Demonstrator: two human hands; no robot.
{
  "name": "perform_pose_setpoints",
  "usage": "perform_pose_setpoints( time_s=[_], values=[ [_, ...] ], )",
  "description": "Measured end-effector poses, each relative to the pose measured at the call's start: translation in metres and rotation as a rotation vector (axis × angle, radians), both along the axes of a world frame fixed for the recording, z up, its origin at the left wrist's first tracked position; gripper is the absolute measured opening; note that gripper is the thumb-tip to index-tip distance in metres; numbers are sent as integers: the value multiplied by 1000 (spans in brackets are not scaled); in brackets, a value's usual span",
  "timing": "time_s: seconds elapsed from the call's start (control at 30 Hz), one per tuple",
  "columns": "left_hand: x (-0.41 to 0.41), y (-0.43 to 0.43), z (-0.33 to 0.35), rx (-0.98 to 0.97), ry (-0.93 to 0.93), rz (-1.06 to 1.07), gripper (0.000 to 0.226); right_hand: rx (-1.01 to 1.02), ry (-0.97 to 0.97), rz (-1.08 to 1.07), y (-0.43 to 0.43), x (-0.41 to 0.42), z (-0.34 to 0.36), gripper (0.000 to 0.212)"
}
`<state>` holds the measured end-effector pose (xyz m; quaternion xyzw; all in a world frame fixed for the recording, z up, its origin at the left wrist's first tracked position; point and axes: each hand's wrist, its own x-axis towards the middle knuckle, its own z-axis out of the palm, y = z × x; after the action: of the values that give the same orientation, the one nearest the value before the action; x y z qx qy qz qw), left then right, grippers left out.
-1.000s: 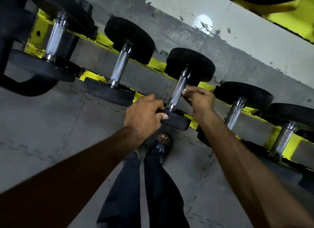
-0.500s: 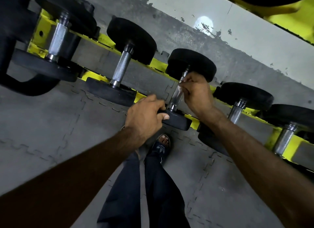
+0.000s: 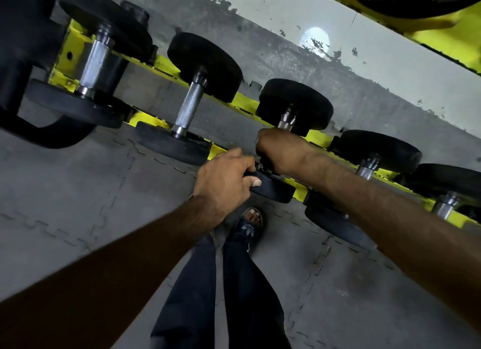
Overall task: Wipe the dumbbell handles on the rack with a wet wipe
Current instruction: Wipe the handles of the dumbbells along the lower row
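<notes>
My right grip [image 3: 282, 153] curled round the chrome knurled handle [image 3: 285, 123] of the middle black rubber-headed dumbbell [image 3: 296, 101] on the yellow steel rack [image 3: 166, 62], left grip [image 3: 223, 184] clasping its near head [image 3: 276, 190], my right forearm crossing the neighbouring dumbbell [image 3: 380, 148].

We see dumbbells [image 3: 190, 106] across the rack [image 3: 148, 118], upper left to right edge. At centre our left hand [image 3: 223, 182] grips the near end of the middle dumbbell [image 3: 296, 101], our right hand [image 3: 281, 151] seemingly its handle behind.

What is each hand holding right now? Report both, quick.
Left hand: holds the near end of the middle dumbbell.
Right hand: grips that dumbbell's handle; the wipe cannot be seen.
</notes>
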<state>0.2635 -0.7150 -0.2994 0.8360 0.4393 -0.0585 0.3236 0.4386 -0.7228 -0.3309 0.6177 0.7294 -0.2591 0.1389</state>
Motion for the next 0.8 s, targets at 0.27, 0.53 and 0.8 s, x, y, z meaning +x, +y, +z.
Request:
perform_pose_setpoints(
  time_s=[0.27,0.53,0.8],
  values=[
    [2,5,2,-36,21,-18,23,368,211,-726,-40,11,-18,10],
    [3,7,4,-36,25,-27,22,357,1071,-2046,-29,6,-34,20],
    [4,8,5,-26,35,-27,22,95,1737,-2474,-3,19,-55,24]
  ],
)
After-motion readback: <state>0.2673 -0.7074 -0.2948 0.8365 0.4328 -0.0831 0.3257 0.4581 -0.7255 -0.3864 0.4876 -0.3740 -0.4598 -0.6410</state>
